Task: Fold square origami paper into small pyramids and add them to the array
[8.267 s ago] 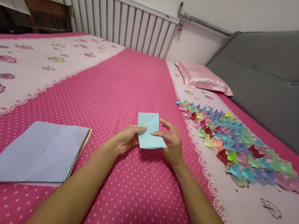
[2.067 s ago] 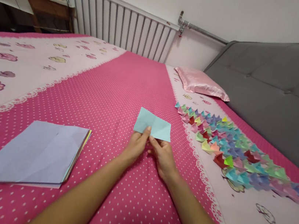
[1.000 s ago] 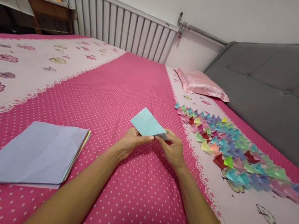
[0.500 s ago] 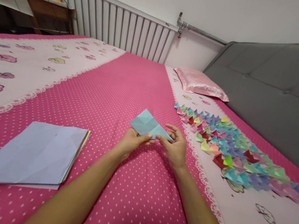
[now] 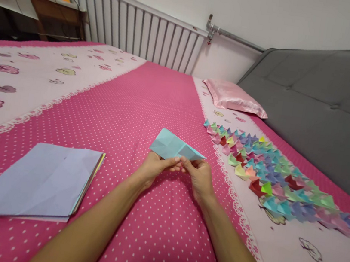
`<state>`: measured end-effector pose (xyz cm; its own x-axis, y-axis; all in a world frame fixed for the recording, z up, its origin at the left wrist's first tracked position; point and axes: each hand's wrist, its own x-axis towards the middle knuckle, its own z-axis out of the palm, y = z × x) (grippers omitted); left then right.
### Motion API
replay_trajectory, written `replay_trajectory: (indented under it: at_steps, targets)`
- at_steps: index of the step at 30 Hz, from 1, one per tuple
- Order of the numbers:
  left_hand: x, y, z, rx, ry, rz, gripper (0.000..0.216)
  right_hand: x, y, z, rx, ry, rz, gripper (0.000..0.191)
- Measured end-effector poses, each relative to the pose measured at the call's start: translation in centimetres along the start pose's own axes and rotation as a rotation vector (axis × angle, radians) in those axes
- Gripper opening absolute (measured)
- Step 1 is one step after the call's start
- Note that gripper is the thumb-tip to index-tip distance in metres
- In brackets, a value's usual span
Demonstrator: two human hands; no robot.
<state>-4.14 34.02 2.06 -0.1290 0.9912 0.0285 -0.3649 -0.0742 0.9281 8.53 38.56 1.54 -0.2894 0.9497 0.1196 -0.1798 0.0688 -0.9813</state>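
A light blue sheet of origami paper [image 5: 173, 144], partly folded and creased, is held above the bed between both hands. My left hand [image 5: 156, 166] pinches its lower edge, the thumb lying on the near face. Close beside it, my right hand [image 5: 200, 174] pinches the same edge, so the two thumb tips nearly meet. The fingers behind the paper are partly hidden. On the right, several rows of small folded paper boats [image 5: 263, 173] in many colours stand on the bedspread. To the left lies a stack of paper sheets [image 5: 41, 177], pale lilac on top.
A pink dotted bedspread [image 5: 153, 97] with pale printed bands covers the bed. Towards the back right rests a pink satin pillow [image 5: 233, 97] by the grey headboard [image 5: 323, 95]. A white radiator [image 5: 128, 22] lines the wall, and a desk [image 5: 56, 16] stands at the far left.
My right hand has closed its raised fingers and moved slightly left, towards my left hand. The paper's upper corner has shifted left, and the paper looks flatter and wider.
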Motion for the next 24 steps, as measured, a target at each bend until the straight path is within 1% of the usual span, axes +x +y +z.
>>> replay_trajectory:
  at_steps: [3, 7, 11, 16, 24]
  targets:
    - [0.0, 0.1, 0.0, 0.002, 0.036, -0.017, 0.025, 0.1, -0.1, -0.2, -0.044, 0.073, -0.017, 0.025]
    - [0.0, 0.4, -0.1, -0.015, 0.090, -0.074, 0.026, 0.4, -0.5, -0.7, -0.043, 0.162, -0.060, 0.025]
    - [0.0, 0.5, -0.1, -0.020, 0.085, -0.064, 0.026, 0.7, -0.7, -1.2, -0.023, 0.195, -0.097, 0.024]
    - [0.0, 0.7, 0.0, -0.028, 0.112, -0.074, 0.027, 1.1, -0.8, -1.6, -0.009, 0.248, -0.119, 0.021]
    - [0.2, 0.6, -0.2, -0.068, 0.120, -0.077, 0.026, 1.3, -0.4, -1.8, -0.003, 0.246, -0.087, 0.025]
